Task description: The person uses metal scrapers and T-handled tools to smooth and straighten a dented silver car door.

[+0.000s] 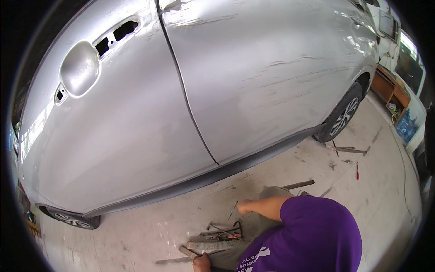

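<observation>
My right hand (245, 207) is closed over the floor at the end of my outstretched arm. At its fingertips is a thin metal rod (233, 210), slanting down to the left. Lower in the view, my left hand (202, 262) is closed at the end of a tan wooden block (186, 252). Between my hands, a small pile of hand tools (222, 234) lies on the floor, some dark metal and one with red on it. A pale bar (208, 246) lies just below the pile. My purple sleeve and bent knees fill the lower right.
A silver car (122, 149) stands in front of me, its door panels scratched and door-handle openings bare. Its dark sill (195, 182) runs low above the floor. Metal bars (346, 149) and a red-handled tool (357, 171) lie near the right wheel (342, 115). A wooden cabinet (393, 88) stands beyond.
</observation>
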Motion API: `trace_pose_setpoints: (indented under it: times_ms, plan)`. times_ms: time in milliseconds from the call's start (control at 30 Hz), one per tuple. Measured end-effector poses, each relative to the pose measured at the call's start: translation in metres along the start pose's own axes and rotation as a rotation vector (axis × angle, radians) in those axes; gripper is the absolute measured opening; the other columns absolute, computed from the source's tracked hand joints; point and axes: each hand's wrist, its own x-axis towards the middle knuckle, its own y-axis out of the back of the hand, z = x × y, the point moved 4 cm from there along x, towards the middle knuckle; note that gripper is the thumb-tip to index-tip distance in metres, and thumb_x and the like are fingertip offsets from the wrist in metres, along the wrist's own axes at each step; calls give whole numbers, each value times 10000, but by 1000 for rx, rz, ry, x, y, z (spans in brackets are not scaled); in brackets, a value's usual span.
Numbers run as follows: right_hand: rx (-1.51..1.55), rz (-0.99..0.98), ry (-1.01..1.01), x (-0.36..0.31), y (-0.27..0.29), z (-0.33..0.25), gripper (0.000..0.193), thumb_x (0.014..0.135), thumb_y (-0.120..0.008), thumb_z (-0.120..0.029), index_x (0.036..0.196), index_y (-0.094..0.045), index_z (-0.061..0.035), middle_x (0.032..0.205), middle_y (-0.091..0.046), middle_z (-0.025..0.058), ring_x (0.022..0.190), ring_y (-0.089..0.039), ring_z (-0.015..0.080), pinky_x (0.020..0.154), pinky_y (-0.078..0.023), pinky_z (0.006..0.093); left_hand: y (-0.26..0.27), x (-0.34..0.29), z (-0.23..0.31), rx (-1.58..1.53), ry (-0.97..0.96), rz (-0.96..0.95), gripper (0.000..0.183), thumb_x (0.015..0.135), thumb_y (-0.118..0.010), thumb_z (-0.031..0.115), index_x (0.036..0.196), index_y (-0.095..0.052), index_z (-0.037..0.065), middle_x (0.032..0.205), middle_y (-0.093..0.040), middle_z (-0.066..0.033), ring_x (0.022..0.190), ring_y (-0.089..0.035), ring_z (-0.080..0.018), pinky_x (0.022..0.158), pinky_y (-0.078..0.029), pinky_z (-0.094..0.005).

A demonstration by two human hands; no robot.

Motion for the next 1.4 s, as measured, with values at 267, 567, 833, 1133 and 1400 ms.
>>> trace_pose_setpoints:
  times_ms: [267,567,833,1133,1400]
  plan:
    - [171,26,-43,-84,-12,-5,356,784,-579,-118,1108,-723,-96,1017,-707,192,952,-680,362,780,-528,485,-28,-17,-68,332,-236,-167,421,948,-546,359,1283,-614,112,1295,-593,-206,1197,-576,-302,1020,-441,-450]
    - [100,161,229,-242,66,64,342,839,-572,-223,1138,-709,-130,1104,-697,159,1013,-660,361,876,-517,453,-51,-146,-64,-169,127,-143,561,833,-604,493,1218,-672,90,1200,-670,-176,1130,-631,-329,976,-490,-429]
    - [313,339,38,-433,149,164,327,870,-589,-249,1119,-692,-65,1157,-673,177,1079,-630,352,931,-498,430,-17,-208,-14,119,-410,-519,577,912,-505,474,1278,-614,41,1307,-600,-207,1246,-544,-364,1063,-410,-405]
    - [615,908,-596,-611,148,409,490,868,-626,-162,1317,-539,16,1040,-651,225,986,-622,345,866,-474,410,105,-220,3,82,-123,-206,530,896,-569,445,1244,-645,52,1215,-660,-197,1173,-602,-345,1000,-470,-416]
    - [262,1712,-828,-836,305,525,622,903,-653,-216,1456,-414,-63,1448,-466,188,1333,-453,357,1088,-397,429,110,-286,97,72,-409,-190,539,893,-537,370,1208,-634,-55,1250,-627,-243,1229,-558,-367,1062,-410,-411]
